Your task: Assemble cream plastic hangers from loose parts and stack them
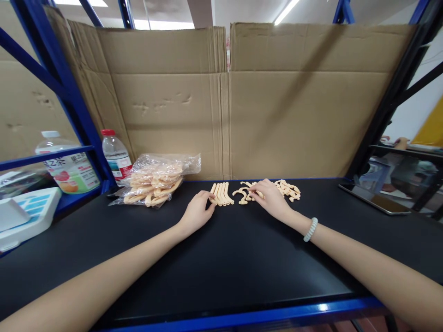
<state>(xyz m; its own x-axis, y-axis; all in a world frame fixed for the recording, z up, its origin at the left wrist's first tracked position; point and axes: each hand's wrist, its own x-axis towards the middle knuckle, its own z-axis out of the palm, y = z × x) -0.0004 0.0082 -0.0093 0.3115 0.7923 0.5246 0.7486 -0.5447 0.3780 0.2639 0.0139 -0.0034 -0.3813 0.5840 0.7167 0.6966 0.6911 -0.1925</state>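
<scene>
My left hand (198, 211) rests on the table with its fingers curled at the left end of a row of slim beige sticks (222, 193). Thumb and forefinger are around the outermost stick. The sticks lie side by side, slightly bent at the ends. Over a group of curved beige hook-shaped pieces (243, 197), my right hand (272, 198) has its fingers pinched on one of them, mostly hidden by the fingers. Behind that hand, to the right, is a loose pile of similar small beige pieces (289, 190).
Clear plastic bags (155, 180) full of beige pieces lie at the back left, beside a red-capped bottle (116, 157). A tablet-like device (374, 199) is at the right edge. Cardboard (311, 101) walls off the back of the black table (235, 267).
</scene>
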